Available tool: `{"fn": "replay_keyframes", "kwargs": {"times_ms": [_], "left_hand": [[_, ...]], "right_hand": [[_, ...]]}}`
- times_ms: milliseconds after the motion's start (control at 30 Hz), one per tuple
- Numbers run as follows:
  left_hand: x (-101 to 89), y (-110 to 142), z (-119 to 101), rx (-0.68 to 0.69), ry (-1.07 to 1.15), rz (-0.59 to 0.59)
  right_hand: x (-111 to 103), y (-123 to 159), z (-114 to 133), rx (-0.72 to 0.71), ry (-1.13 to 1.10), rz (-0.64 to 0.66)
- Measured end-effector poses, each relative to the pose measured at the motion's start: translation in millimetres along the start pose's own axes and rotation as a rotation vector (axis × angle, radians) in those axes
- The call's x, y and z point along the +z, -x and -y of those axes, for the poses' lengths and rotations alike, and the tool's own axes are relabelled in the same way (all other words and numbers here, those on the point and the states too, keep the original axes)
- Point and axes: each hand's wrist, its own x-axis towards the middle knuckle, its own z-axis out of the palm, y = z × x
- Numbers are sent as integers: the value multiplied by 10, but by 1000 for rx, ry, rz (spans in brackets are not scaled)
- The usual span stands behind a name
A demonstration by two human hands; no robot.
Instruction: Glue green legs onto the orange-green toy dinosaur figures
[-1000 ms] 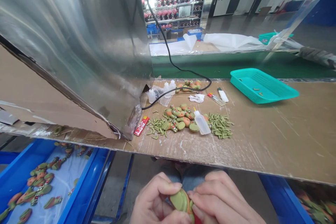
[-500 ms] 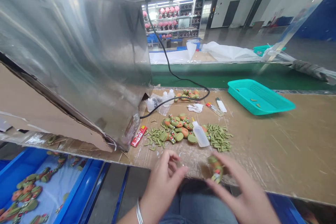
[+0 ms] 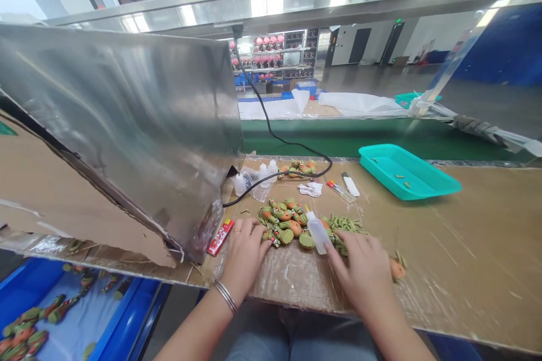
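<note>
My left hand [image 3: 246,251] reaches over the left side of a heap of green-and-orange turtle-like figures [image 3: 284,215], fingers curved and apart, covering small green pieces there. My right hand [image 3: 365,262] rests with parted fingers on a pile of small green curved pieces [image 3: 345,223]. Its thumb is by a white squeeze bottle [image 3: 318,232] with a yellow tip, lying against the figures. One figure [image 3: 398,268] lies on the cardboard just right of my right hand, partly hidden by it. Neither hand visibly lifts anything; the fingertips are partly hidden.
A red box [image 3: 221,237] lies beside the metal housing [image 3: 169,124] at left. Small white bottles [image 3: 240,185], a black cable [image 3: 292,171], a crumpled tissue [image 3: 310,189] and a turquoise tray [image 3: 423,186] stand further back. A blue bin [image 3: 122,316] with figures is at lower left.
Both hands have moved forward from the table's front edge to the piles. The figure at my right hand has been let go and lies to its right. The view has tilted up.
</note>
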Motion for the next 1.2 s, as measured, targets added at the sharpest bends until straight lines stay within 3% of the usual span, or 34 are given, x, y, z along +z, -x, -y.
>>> {"fn": "replay_keyframes", "kwargs": {"times_ms": [133, 267, 400, 500, 600, 733, 900, 1067, 1200], "left_hand": [[-38, 12, 37, 49, 85, 33], [-59, 58, 61, 10, 242, -1], [-111, 165, 53, -140, 490, -88], [-153, 289, -3, -305, 759, -102], [-181, 441, -95, -460, 1047, -80], [-214, 635, -205, -597, 1347, -65], [-232, 758, -278, -724, 1547, -41], [-202, 792, -292, -784, 1677, 55], [-170, 822, -274, -808, 1743, 122]], "right_hand": [[68, 14, 22, -19, -30, -33], [-67, 156, -284, 28, 26, -136], [-221, 207, -554, 117, 122, -198], [-224, 117, -432, 105, 102, -137], [-110, -35, -90, 54, 55, 34], [75, -221, 222, 136, 106, 166], [175, -317, 164, 206, 124, 256], [116, -260, 67, 197, 82, 226], [78, -173, 130, 146, 25, 217]]}}
